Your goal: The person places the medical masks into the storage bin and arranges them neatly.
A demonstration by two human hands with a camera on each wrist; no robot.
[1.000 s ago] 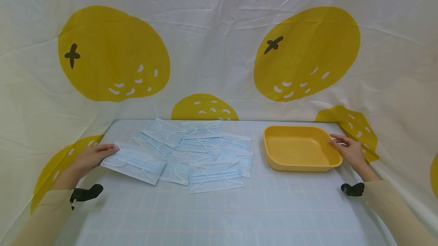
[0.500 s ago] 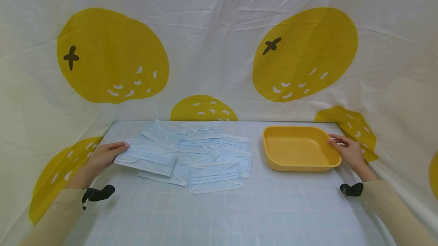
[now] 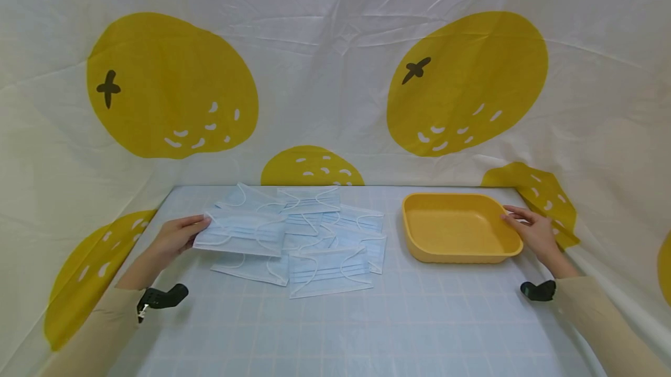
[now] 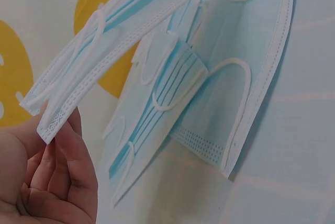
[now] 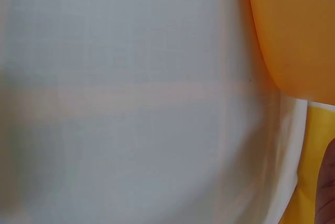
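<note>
My left hand (image 3: pixel 175 240) pinches the left end of a light-blue pleated face mask (image 3: pixel 243 234), thumb over fingers, and holds it over a loose pile of similar masks (image 3: pixel 330 269). In the left wrist view the held mask (image 4: pixel 104 46) slants up and away from the fingertips, its white ear loops showing. Other masks (image 4: pixel 167 82) overlap beneath it. On the right, the thumb and forefinger of my right hand (image 3: pixel 537 237) hold the right rim of a yellow rectangular tray (image 3: pixel 456 257). The right wrist view catches only the tray's outer wall (image 5: pixel 296 35) and a sliver of hand.
A pale blue checked cloth (image 3: pixel 335 336) covers the table. Behind it hangs a white curtain (image 3: pixel 325 85) printed with large yellow fruit, reaching round both sides. Dark straps with wrist devices (image 3: pixel 165 296) sit on both wrists.
My left hand has carried the pinched mask rightward and slightly away, over the left part of the pile. The right hand and the tray have stayed in place.
</note>
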